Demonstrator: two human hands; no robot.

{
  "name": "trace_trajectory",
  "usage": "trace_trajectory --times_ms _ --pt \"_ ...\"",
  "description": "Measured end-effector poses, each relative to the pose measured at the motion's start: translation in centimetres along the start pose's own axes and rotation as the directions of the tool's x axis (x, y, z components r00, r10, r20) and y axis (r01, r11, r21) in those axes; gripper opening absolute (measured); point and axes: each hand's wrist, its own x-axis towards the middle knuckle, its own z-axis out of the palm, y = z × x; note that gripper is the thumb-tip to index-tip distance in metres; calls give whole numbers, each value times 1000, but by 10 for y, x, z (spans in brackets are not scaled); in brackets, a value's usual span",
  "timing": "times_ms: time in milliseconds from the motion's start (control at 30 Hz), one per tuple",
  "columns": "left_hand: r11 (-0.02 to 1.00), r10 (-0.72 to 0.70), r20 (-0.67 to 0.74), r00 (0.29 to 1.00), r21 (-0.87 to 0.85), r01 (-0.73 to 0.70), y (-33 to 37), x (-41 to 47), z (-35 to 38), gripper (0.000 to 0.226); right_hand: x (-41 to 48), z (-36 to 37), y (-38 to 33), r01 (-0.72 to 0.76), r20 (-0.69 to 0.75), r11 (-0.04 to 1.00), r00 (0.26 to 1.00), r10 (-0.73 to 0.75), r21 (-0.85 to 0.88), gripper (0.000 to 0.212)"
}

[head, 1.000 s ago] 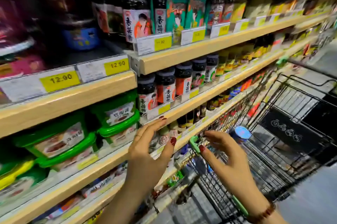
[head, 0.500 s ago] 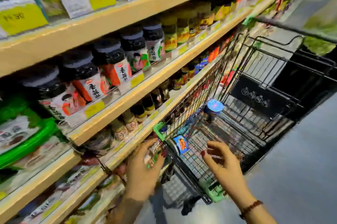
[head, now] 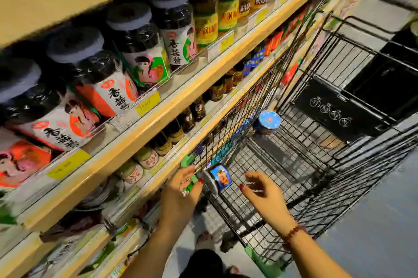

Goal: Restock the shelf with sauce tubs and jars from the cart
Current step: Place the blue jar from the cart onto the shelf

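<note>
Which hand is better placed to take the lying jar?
Probably right: the right hand hovers open inside the cart, fingers toward the lying jar; the left hand grips the cart's rim.

I can't read the yellow price tags; blur smears the figures. The left hand half covers the cart's green corner, and whether its thumb touches the lying jar I can't tell. The cart runs off the right edge.
</note>
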Motion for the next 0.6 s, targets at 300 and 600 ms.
trace_trajectory --times_ms 300,600 --pt "997 -79 -101 992 -23 77 8 52 28 23 75 -5 11 7 196 986 980 26 -165 29" --pt "978 -200 -482 853 -146 147 -15 16 105 21 137 -4 27 194 593 946 805 -4 -258 35"
